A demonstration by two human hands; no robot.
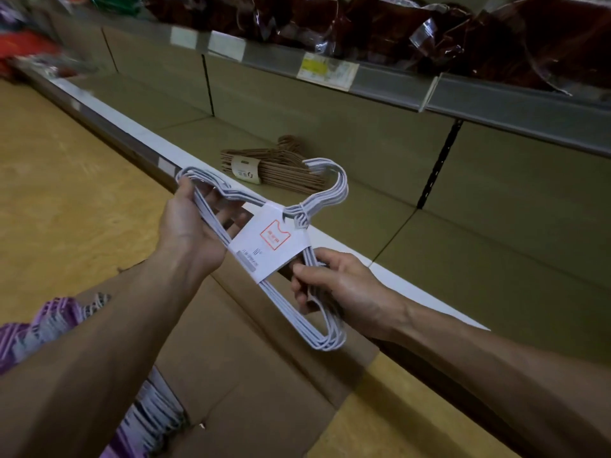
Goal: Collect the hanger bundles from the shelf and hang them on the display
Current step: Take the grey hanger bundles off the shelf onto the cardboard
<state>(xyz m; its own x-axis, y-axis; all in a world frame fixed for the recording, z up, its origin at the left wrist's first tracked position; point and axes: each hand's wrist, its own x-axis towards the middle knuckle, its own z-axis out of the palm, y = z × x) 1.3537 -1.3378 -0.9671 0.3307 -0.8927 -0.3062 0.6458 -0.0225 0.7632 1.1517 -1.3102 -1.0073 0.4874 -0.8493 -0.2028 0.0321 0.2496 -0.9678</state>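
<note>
1. A white hanger bundle (264, 233) is held in the air in front of the lower shelf (330, 233), stretched between both hands and slanting from upper left to lower right.
2. The left hand (195, 226) grips the bundle's upper-left end; its fingers curl through and around the wire loops there, palm facing the bundle.
3. The right hand (334, 282) grips the bundle near its lower-right end, thumb on top and fingers wrapped round the wires just beyond the paper band.
4. A white paper band (271, 249) with an orange printed mark wraps the middle of the bundle and sits between the two hands, touching the right thumb's side.
5. The bundle's hooks (334, 190) rise from the band's upper edge and curve up to the right, away from both hands.
6. A tan hanger bundle (274, 166) with its own label lies flat on the lower shelf, behind the white one and well apart from the hands.
7. An upper shelf (463, 94) carries price tags along its front rail and dark red packaged goods (396, 24).
8. Below the arms sits an open cardboard box (248, 375); purple and white hangers (59, 322) lie at its left side, under the left forearm.
9. The floor (49, 193) is yellowish.
</note>
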